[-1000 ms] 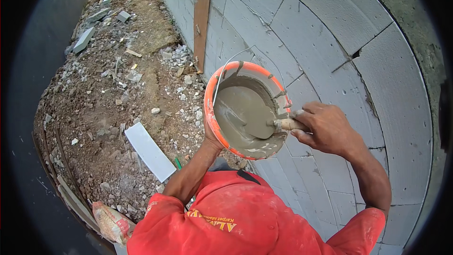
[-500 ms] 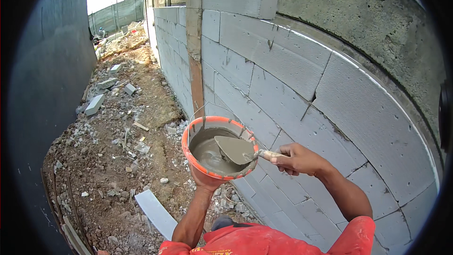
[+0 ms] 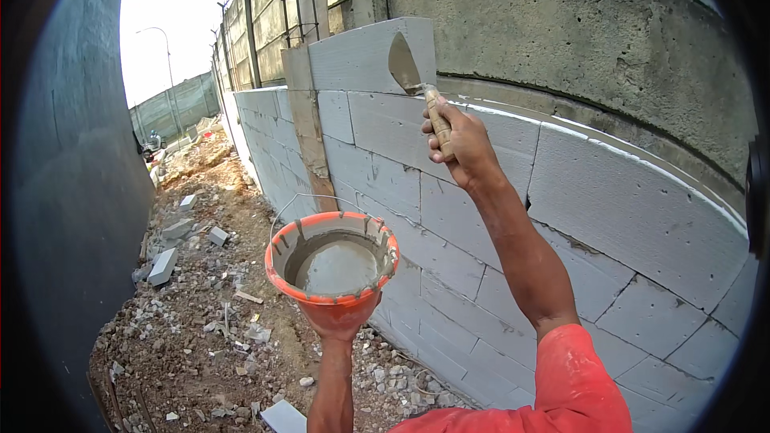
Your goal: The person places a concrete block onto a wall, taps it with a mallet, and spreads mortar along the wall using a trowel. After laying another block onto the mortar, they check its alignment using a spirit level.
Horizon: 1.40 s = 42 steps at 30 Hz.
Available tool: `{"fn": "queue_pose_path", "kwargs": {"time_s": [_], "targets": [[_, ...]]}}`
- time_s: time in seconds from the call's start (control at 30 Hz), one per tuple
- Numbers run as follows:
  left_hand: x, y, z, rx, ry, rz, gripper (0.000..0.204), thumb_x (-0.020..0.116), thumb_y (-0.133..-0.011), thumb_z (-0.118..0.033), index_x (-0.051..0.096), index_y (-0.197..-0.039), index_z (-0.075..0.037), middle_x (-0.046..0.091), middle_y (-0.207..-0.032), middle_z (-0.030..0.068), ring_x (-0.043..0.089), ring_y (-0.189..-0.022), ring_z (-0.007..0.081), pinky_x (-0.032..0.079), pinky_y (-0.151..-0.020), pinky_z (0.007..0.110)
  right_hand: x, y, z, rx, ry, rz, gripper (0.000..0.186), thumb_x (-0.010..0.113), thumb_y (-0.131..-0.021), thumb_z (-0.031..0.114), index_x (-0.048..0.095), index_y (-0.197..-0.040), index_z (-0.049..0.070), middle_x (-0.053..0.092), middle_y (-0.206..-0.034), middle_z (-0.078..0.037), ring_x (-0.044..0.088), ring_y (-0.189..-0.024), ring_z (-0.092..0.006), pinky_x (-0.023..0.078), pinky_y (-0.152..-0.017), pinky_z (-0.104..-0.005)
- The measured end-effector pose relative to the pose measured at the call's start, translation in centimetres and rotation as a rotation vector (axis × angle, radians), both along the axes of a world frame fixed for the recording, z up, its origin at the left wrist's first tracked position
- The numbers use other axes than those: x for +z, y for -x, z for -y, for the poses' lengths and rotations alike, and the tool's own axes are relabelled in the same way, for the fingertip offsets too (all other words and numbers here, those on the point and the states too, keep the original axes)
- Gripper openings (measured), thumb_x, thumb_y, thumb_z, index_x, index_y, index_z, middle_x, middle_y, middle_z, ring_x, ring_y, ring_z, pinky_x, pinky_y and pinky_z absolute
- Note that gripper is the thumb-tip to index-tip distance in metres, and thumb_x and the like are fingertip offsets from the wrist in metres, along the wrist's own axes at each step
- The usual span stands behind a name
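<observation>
My left hand (image 3: pixel 336 345) supports an orange bucket (image 3: pixel 333 317) from below; most of its fingers are hidden behind the bucket. Grey wet mortar (image 3: pixel 341 266) fills part of it, with smears along the rim, and a thin wire handle arches over the far side. My right hand (image 3: pixel 459 143) is wrapped round the wooden handle of a pointed trowel (image 3: pixel 402 62), raised with its blade tip up. Behind that blade, a pale block (image 3: pixel 353 58) sits on top of the light block wall (image 3: pixel 473 216), its right end by the trowel.
A rough concrete wall (image 3: pixel 513 32) rises behind the block wall. An upright board (image 3: pixel 305 120) stands against the blocks, with bare rebar (image 3: pixel 297 0) above. Rubble and loose block pieces (image 3: pixel 163 266) cover the ground at left, beside a dark panel (image 3: pixel 72 168).
My right hand has lifted the trowel out of the bucket, up to the block on the wall's top. The bucket sits slightly further left in view, still in my left hand. The view has tilted upward.
</observation>
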State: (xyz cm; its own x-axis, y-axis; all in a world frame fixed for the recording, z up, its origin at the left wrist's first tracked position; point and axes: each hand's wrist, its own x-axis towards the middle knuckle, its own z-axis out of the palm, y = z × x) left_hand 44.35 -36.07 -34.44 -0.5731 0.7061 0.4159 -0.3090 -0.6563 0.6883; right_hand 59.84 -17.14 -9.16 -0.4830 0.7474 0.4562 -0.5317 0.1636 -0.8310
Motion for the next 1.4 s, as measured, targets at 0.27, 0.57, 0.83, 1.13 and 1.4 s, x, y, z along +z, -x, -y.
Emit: {"fn": "queue_pose_path", "kwargs": {"time_s": [0.27,0.57,0.83,1.13,1.4], "targets": [[-3.3,0.0,5.5,0.67,0.391,-0.681,0.083,0.082,-0.075,-0.034,0.043,-0.144,-0.013,0.058,-0.136,0.0057,0.058,-0.123,0.021,0.045,-0.107,0.041,13.0,-3.5,-13.2,-0.177,-0.229,0.374,0.03,0.053,-0.101,0.028,0.06,-0.098,-0.001,0.058,-0.076,-0.006,0.051,-0.05,-0.0063,0.04,-0.034,-0.0178],[-5.3,0.3,6.9,0.186,-0.049,0.014,0.114,0.085,-0.072,-0.045,0.014,-0.158,-0.025,0.034,-0.155,0.0103,0.04,-0.141,0.033,0.042,-0.113,0.06,21.8,2.8,-17.1,-0.51,-0.454,0.615,0.033,0.057,-0.098,0.034,0.064,-0.092,0.002,0.061,-0.073,-0.006,0.05,-0.048,-0.0094,0.038,-0.036,-0.0254],[-5.0,0.2,7.7,0.106,-0.137,0.208,0.118,0.086,-0.069,-0.05,0.012,-0.159,-0.029,0.031,-0.157,0.0088,0.038,-0.142,0.035,0.041,-0.114,0.061,16.6,-1.6,-12.6,-1.274,-1.417,0.925,0.028,0.065,-0.092,0.031,0.069,-0.107,0.007,0.068,-0.092,-0.016,0.067,-0.09,-0.0315,0.054,-0.081,-0.045],[-1.9,-0.7,8.9,0.061,-0.066,0.168,0.119,0.088,-0.067,-0.048,0.014,-0.159,-0.029,0.032,-0.157,0.0081,0.038,-0.143,0.0341,0.04,-0.116,0.059,12.2,1.1,-12.9,-1.329,-1.666,0.994,0.024,0.052,-0.097,0.011,0.065,-0.116,0.002,0.062,-0.106,-0.018,0.063,-0.105,-0.0355,0.056,-0.088,-0.0429],[-2.2,-1.0,9.2,0.053,-0.047,0.155,0.121,0.089,-0.065,-0.045,0.014,-0.159,-0.029,0.033,-0.157,0.0076,0.038,-0.142,0.0334,0.04,-0.117,0.058,16.8,2.1,-16.3,-1.343,-1.647,1.069,0.023,0.052,-0.095,0.012,0.07,-0.108,0.007,0.065,-0.107,-0.019,0.063,-0.106,-0.0352,0.055,-0.091,-0.0425]]}}
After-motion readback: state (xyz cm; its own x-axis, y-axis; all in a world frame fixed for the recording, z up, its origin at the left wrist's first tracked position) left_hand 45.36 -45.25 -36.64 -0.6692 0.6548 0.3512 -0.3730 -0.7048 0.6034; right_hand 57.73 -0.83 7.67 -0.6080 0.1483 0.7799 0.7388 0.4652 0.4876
